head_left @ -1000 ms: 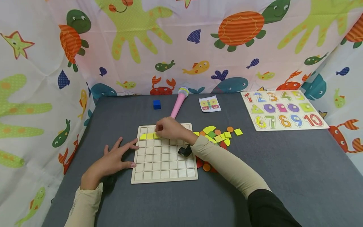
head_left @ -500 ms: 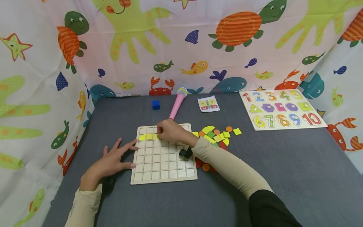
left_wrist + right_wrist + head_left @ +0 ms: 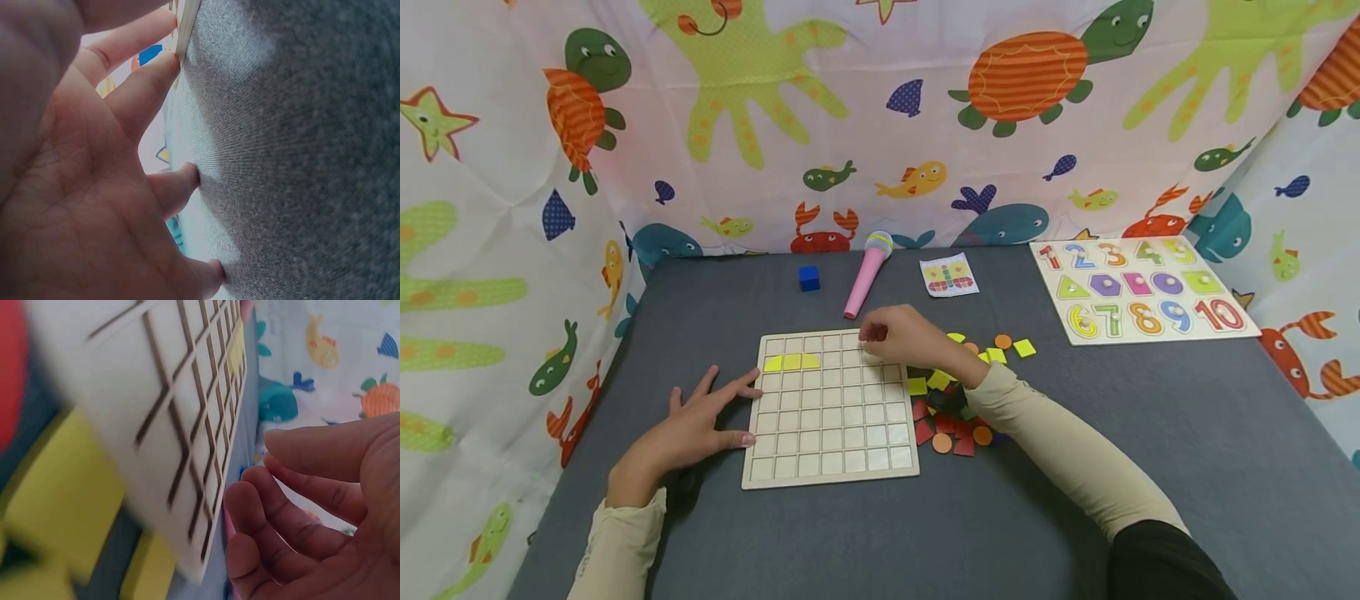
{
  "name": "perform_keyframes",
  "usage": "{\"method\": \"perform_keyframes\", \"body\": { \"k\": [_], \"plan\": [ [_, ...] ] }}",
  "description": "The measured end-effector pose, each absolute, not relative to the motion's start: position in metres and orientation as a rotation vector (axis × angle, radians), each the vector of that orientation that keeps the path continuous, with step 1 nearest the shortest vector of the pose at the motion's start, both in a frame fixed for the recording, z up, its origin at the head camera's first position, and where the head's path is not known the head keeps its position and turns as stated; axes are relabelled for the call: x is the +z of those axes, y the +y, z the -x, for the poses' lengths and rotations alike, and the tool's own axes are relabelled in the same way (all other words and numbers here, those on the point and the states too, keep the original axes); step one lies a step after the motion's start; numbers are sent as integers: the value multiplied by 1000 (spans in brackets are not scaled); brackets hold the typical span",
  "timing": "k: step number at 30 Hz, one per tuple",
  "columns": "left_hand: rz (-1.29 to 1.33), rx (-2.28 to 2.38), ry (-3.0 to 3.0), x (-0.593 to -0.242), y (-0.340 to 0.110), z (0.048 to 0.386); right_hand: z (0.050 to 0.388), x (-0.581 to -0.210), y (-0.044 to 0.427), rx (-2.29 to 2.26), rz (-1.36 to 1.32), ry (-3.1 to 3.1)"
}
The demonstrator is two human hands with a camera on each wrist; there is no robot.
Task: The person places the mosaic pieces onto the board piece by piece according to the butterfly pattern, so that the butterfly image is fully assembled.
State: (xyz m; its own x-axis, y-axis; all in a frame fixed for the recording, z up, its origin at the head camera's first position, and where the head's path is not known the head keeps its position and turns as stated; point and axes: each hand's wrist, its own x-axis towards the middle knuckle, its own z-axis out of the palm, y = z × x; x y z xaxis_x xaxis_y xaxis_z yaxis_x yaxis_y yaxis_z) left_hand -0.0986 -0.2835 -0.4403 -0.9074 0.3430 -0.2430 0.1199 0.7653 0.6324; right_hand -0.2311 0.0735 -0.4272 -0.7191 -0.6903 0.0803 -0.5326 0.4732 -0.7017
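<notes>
A square wooden grid board [image 3: 820, 442] lies flat on the grey table. Three yellow pieces [image 3: 792, 362] sit side by side in its second row, at the left; the outer two have rounded corners. My left hand [image 3: 685, 429] has its fingers spread, with some fingertips touching the board's left edge; the left wrist view shows other fingertips on the cloth. Over the board's upper right corner is my right hand [image 3: 917, 333], fingers loosely bent. In the right wrist view that hand [image 3: 306, 519] shows nothing between thumb and fingers.
Loose pieces lie right of the board, including yellow squares [image 3: 940, 381], red pieces [image 3: 964, 447] and orange discs [image 3: 942, 443]; my right arm hides some. Behind are a blue cube [image 3: 808, 278], pink toy microphone [image 3: 867, 279], butterfly card [image 3: 949, 275] and number puzzle [image 3: 1142, 292].
My right hand has left the yellow row and moved right to the board's upper right corner, uncovering the third yellow piece and the microphone's lower end. My left hand stays at the board's edge.
</notes>
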Motion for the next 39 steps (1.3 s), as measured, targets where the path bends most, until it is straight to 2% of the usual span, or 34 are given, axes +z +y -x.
{"method": "perform_keyframes", "body": {
  "k": [10, 19, 30, 39],
  "plan": [
    [-348, 900, 2615, -442, -283, 98, 228, -415, 141, -1083, 887, 2543],
    [-342, 909, 2607, -441, -282, 97, 227, -421, 188, -942, 772, 2598],
    [-341, 899, 2614, -438, -283, 99, 231, -426, 210, -791, 903, 2641],
    [-342, 905, 2616, -440, -283, 98, 230, -430, 212, -748, 869, 2673]
  ]
}}
